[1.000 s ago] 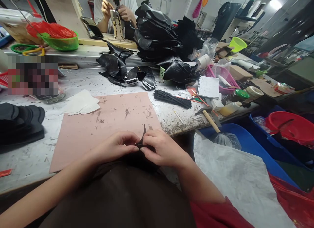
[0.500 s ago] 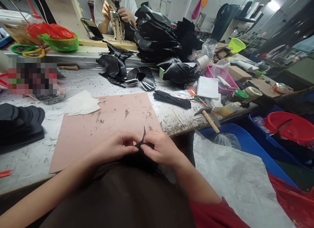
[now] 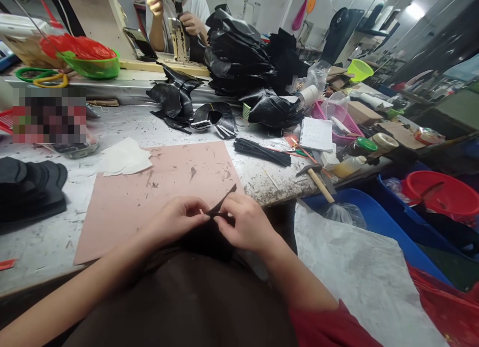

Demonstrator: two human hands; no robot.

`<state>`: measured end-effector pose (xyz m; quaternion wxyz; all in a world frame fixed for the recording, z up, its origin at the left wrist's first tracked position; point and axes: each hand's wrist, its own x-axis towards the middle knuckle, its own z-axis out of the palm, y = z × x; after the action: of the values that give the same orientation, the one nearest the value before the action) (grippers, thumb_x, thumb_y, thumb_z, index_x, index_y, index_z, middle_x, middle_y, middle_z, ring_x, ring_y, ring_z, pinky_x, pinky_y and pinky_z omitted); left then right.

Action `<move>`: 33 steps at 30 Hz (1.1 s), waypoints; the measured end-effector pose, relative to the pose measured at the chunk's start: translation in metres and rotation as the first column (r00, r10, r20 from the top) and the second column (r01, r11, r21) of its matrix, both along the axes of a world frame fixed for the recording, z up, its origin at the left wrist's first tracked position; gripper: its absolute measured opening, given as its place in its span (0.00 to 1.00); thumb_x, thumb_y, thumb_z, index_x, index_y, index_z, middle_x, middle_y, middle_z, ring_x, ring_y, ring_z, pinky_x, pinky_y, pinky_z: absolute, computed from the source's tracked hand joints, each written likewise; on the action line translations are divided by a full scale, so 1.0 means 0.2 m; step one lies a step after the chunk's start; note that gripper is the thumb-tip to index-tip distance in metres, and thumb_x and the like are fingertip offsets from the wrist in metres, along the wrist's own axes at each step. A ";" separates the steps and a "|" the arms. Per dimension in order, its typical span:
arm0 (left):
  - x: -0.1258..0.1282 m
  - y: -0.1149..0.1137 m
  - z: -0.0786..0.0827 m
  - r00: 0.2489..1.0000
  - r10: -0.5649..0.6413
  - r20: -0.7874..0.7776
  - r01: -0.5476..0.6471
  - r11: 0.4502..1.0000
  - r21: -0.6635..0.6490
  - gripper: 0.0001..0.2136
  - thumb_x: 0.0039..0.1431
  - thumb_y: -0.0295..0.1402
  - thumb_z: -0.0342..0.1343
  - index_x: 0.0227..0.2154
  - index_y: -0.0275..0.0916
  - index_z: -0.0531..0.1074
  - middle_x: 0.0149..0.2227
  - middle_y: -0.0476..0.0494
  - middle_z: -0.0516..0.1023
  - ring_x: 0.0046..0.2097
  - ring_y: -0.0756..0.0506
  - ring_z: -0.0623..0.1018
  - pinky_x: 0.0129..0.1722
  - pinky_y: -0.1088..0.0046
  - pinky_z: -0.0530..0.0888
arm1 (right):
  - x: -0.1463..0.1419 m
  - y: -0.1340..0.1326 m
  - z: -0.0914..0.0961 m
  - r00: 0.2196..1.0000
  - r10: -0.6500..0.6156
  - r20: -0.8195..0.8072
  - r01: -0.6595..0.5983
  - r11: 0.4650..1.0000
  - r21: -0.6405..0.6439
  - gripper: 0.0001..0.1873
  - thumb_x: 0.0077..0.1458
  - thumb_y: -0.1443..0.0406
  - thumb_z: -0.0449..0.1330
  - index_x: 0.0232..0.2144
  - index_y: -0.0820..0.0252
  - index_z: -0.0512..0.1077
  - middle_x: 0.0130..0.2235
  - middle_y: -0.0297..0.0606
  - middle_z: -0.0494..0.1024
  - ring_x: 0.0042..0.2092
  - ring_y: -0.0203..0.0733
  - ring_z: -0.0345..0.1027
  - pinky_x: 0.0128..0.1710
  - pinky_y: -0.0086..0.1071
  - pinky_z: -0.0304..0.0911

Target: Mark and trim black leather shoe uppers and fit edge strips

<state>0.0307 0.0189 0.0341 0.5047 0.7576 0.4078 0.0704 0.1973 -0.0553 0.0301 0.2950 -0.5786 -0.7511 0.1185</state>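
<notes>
Between my two hands is a black leather-like piece, hanging down in front of my dark apron. A thin dark strip rises at a slant from its upper edge. My left hand pinches the edge between thumb and forefinger. Close beside it, my right hand pinches the same edge, with the strip running up past its fingers. Both hands are just above the near edge of a pink board. The lower part of the black piece blends into the apron and is hard to make out.
White paper pieces lie on the board's far left corner. Stacked black pieces stand at the left. Black strips, a hammer and a notepad lie to the right. Across the bench, a person's hands work at a sewing machine.
The strip's free end has swung from nearly upright to a rightward slant. My hands have barely shifted. Across the bench, the other person's one hand has risen.
</notes>
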 end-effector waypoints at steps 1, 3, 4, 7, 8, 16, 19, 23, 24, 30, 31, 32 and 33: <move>0.00 0.00 0.00 1.000 0.007 -0.013 -0.007 1.000 0.011 0.11 0.47 0.39 0.52 0.26 0.36 0.72 0.20 0.52 0.67 0.25 0.51 0.65 0.24 0.76 0.62 | -0.01 0.00 -0.01 1.000 0.000 0.003 -0.001 0.999 0.041 0.05 0.47 0.68 0.55 0.22 0.60 0.63 0.28 0.36 0.67 0.31 0.37 0.60 0.32 0.31 0.56; 0.00 0.00 -0.01 1.000 0.009 -0.018 -0.009 1.000 0.017 0.11 0.46 0.39 0.52 0.26 0.36 0.72 0.19 0.53 0.66 0.24 0.51 0.64 0.24 0.76 0.61 | -0.02 0.00 -0.02 1.000 0.014 -0.013 -0.013 0.998 0.061 0.04 0.47 0.69 0.54 0.22 0.59 0.62 0.30 0.37 0.67 0.32 0.38 0.60 0.33 0.31 0.57; 0.00 0.00 -0.01 1.000 0.005 -0.012 -0.005 1.000 0.012 0.11 0.46 0.39 0.51 0.27 0.36 0.72 0.19 0.53 0.65 0.24 0.51 0.64 0.23 0.76 0.61 | -0.03 0.00 -0.03 0.999 0.026 -0.036 -0.025 0.999 0.039 0.04 0.47 0.69 0.53 0.22 0.59 0.62 0.30 0.37 0.67 0.32 0.38 0.60 0.33 0.31 0.57; 0.00 0.00 -0.01 1.000 -0.011 0.015 0.011 1.000 -0.016 0.12 0.46 0.39 0.51 0.29 0.37 0.73 0.19 0.53 0.65 0.23 0.52 0.63 0.23 0.77 0.61 | -0.02 0.01 -0.03 0.992 0.026 -0.126 -0.034 0.998 -0.059 0.06 0.46 0.68 0.53 0.21 0.58 0.59 0.29 0.35 0.66 0.31 0.36 0.60 0.31 0.30 0.57; 0.00 0.00 -0.02 1.000 -0.015 0.020 0.016 1.000 -0.022 0.12 0.46 0.39 0.51 0.29 0.37 0.73 0.19 0.54 0.64 0.23 0.52 0.63 0.22 0.77 0.60 | -0.01 0.02 -0.03 0.989 0.012 -0.146 -0.024 0.996 -0.081 0.06 0.46 0.68 0.54 0.20 0.58 0.58 0.28 0.34 0.66 0.30 0.36 0.60 0.31 0.29 0.57; 0.00 0.03 -0.04 0.992 -0.127 0.002 0.127 0.992 0.016 0.10 0.46 0.35 0.51 0.31 0.39 0.71 0.18 0.56 0.60 0.22 0.52 0.62 0.22 0.78 0.60 | -0.02 0.03 -0.03 0.989 0.016 -0.148 -0.040 0.987 -0.159 0.08 0.45 0.69 0.54 0.19 0.58 0.58 0.23 0.31 0.63 0.27 0.34 0.58 0.27 0.27 0.54; 0.01 0.04 -0.03 0.986 -0.166 0.023 0.165 0.986 0.029 0.08 0.46 0.37 0.52 0.27 0.38 0.70 0.23 0.54 0.67 0.28 0.50 0.67 0.27 0.77 0.64 | -0.01 0.03 -0.03 0.993 0.049 -0.112 -0.068 0.981 -0.182 0.06 0.47 0.69 0.54 0.21 0.59 0.61 0.25 0.31 0.65 0.28 0.34 0.58 0.29 0.28 0.54; 0.02 0.04 -0.01 0.994 -0.111 0.010 0.111 0.993 -0.040 0.09 0.47 0.38 0.52 0.25 0.37 0.70 0.25 0.51 0.70 0.30 0.49 0.69 0.29 0.75 0.65 | 0.01 0.03 -0.02 0.993 0.022 -0.118 -0.049 0.972 -0.231 0.06 0.47 0.68 0.57 0.22 0.59 0.63 0.27 0.32 0.67 0.29 0.34 0.60 0.30 0.28 0.55; 0.03 0.04 -0.01 0.996 -0.092 -0.008 0.092 0.995 -0.046 0.09 0.47 0.38 0.52 0.25 0.37 0.70 0.23 0.52 0.69 0.28 0.49 0.68 0.27 0.76 0.64 | 0.02 0.03 -0.02 0.992 0.005 -0.129 -0.036 0.971 -0.238 0.06 0.46 0.68 0.57 0.21 0.60 0.62 0.27 0.32 0.67 0.29 0.34 0.61 0.30 0.28 0.55; 0.04 0.04 -0.03 0.993 -0.084 -0.077 0.082 0.996 -0.030 0.09 0.44 0.36 0.51 0.28 0.38 0.70 0.19 0.56 0.61 0.23 0.52 0.62 0.22 0.77 0.59 | 0.01 0.03 -0.01 0.989 -0.010 -0.146 -0.025 0.970 -0.242 0.07 0.47 0.70 0.57 0.21 0.60 0.62 0.26 0.31 0.67 0.29 0.34 0.61 0.30 0.28 0.55; 0.04 0.04 -0.03 0.992 -0.096 -0.085 0.094 0.995 -0.022 0.09 0.44 0.36 0.51 0.28 0.38 0.70 0.19 0.56 0.60 0.23 0.52 0.62 0.22 0.77 0.59 | 0.01 0.03 -0.02 0.990 -0.003 -0.138 -0.031 0.970 -0.242 0.06 0.48 0.70 0.56 0.21 0.60 0.63 0.26 0.31 0.67 0.29 0.34 0.61 0.30 0.28 0.55; 0.04 0.05 -0.03 0.990 -0.111 -0.092 0.110 0.994 -0.012 0.09 0.45 0.36 0.51 0.28 0.38 0.70 0.18 0.56 0.60 0.23 0.52 0.61 0.22 0.77 0.59 | 0.01 0.03 -0.02 0.992 0.006 -0.128 -0.036 0.970 -0.241 0.06 0.49 0.69 0.56 0.22 0.60 0.63 0.27 0.32 0.68 0.30 0.34 0.61 0.31 0.29 0.56; 0.04 0.05 -0.04 0.987 -0.129 -0.095 0.129 0.992 -0.003 0.09 0.45 0.36 0.50 0.28 0.38 0.70 0.18 0.56 0.60 0.23 0.52 0.61 0.22 0.77 0.59 | 0.01 0.03 -0.03 0.993 0.013 -0.114 -0.041 0.970 -0.239 0.06 0.49 0.69 0.56 0.23 0.60 0.63 0.27 0.32 0.68 0.30 0.34 0.61 0.32 0.29 0.56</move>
<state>0.0387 0.0289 0.0267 0.4869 0.7858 0.3813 0.0022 0.1985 -0.0488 0.0241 0.2624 -0.5923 -0.7213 0.2451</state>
